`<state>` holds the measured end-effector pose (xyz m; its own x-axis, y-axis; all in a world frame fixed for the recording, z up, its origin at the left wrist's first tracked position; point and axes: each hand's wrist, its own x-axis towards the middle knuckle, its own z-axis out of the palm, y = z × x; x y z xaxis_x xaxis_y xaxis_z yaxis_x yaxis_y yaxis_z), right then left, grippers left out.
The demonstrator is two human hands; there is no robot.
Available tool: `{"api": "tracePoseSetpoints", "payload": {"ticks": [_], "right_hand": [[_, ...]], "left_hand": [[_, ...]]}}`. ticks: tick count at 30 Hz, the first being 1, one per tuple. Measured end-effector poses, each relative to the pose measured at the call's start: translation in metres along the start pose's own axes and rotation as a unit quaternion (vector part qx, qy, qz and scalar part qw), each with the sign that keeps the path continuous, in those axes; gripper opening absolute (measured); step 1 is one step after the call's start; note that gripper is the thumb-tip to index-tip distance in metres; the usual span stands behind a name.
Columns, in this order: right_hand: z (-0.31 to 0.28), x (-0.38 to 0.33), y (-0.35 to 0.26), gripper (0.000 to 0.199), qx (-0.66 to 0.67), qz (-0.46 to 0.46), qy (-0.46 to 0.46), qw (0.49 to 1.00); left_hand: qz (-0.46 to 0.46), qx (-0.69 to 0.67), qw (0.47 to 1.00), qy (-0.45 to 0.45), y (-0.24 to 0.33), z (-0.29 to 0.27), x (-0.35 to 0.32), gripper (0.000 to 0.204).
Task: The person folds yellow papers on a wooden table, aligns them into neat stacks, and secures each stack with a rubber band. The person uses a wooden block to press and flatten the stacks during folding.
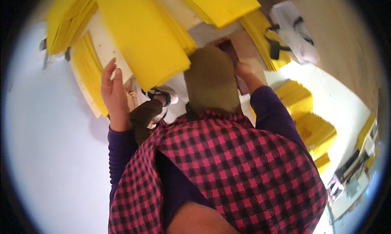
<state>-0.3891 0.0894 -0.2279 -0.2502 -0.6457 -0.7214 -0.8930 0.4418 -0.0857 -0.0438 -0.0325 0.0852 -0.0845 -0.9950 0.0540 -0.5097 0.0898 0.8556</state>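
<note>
My left hand [115, 91] is raised beside a pale board [108, 42], fingers stretched upward and holding nothing. Next to it hang narrow stacks of yellow sheets [87, 65], and a wider yellow stack [142, 36] juts out over the board's near edge. My right hand [247, 73] reaches forward past my raised knee in brown trousers [211, 79]. Close to that hand is a dark reddish flat thing [242, 85], partly behind the knee. The right fingers are blurred and partly hidden, so I cannot make out a grip.
More yellow stacks lie at the top [220, 6] and lower on the right [311, 130]. A white bag-like thing with black straps [295, 32] sits at the upper right. A dark sneaker with a white sole [163, 95] shows below the board.
</note>
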Motion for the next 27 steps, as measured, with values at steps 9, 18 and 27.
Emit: {"api": "tracePoseSetpoints", "payload": {"ticks": [9,18,27], "right_hand": [[0.028,0.055,-0.011,0.030,0.074,0.034,-0.019,0.996],[0.057,0.071,0.001,0.035,0.092,0.062,-0.011,0.994],[-0.050,-0.017,0.005,0.025,0.340,-0.051,0.266,0.901]], "left_hand": [[-0.104,-0.057,0.993,-0.020,0.003,0.006,0.014,0.034],[-0.192,-0.146,0.970,-0.028,0.017,0.013,0.027,0.036],[-0.197,-0.158,0.966,-0.059,0.023,0.012,0.026,0.030]]}}
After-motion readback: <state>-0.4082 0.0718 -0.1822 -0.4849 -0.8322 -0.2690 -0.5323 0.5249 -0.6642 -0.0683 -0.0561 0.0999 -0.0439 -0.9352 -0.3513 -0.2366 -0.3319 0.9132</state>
